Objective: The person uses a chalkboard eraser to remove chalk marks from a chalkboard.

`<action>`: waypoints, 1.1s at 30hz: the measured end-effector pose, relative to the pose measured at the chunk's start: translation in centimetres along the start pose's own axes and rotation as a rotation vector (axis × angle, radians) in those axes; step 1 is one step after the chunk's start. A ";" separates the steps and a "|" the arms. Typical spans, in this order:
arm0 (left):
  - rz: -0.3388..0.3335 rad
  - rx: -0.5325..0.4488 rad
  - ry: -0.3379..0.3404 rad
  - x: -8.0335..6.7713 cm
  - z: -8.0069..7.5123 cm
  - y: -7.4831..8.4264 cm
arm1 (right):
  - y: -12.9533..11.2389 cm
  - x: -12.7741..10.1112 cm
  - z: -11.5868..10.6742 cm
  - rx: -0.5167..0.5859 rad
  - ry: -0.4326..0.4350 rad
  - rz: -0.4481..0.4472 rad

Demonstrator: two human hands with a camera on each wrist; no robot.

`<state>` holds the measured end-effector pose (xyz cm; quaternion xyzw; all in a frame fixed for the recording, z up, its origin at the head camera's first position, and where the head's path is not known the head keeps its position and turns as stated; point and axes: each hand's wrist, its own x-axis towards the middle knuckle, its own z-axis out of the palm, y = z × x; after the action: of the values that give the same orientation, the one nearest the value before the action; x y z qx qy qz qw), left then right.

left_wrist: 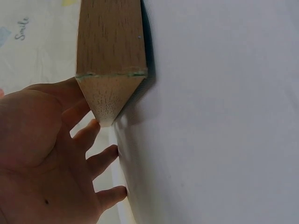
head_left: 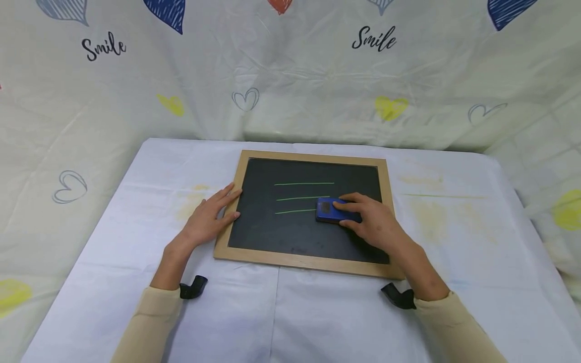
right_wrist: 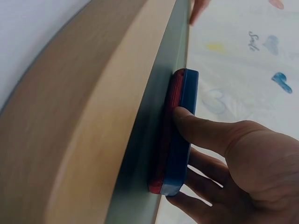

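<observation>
A small chalkboard with a light wooden frame lies flat on the table. Three green chalk lines cross its middle; the lower ones run up to a blue eraser. That eraser has a red felt underside, seen in the right wrist view, against the board. My right hand grips it, thumb on the near side and fingers on the far side. At the board's left edge, my left hand rests with fingers spread, thumb and fingertips touching the wooden frame.
A white cloth covers the table, with faint yellowish smudges and a thin green line right of the board. Behind hangs a pale curtain printed with hearts and "Smile". Black wrist mounts sit at both sleeves.
</observation>
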<state>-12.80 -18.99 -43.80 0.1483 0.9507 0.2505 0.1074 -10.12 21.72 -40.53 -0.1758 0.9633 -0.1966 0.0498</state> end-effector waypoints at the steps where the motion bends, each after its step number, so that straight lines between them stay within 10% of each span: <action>1: -0.001 0.001 -0.001 0.0 0.0 0.0 | -0.2 0.1 0.1 -0.004 -0.002 -0.001; 33: 0.016 -0.014 0.016 -0.1 0.3 -0.1 | -7.2 4.2 3.3 0.014 -0.103 -0.082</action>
<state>-12.63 -19.00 -44.10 0.1532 0.9485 0.2591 0.0990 -11.16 12.87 -40.84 -0.2245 0.9501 -0.1958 0.0926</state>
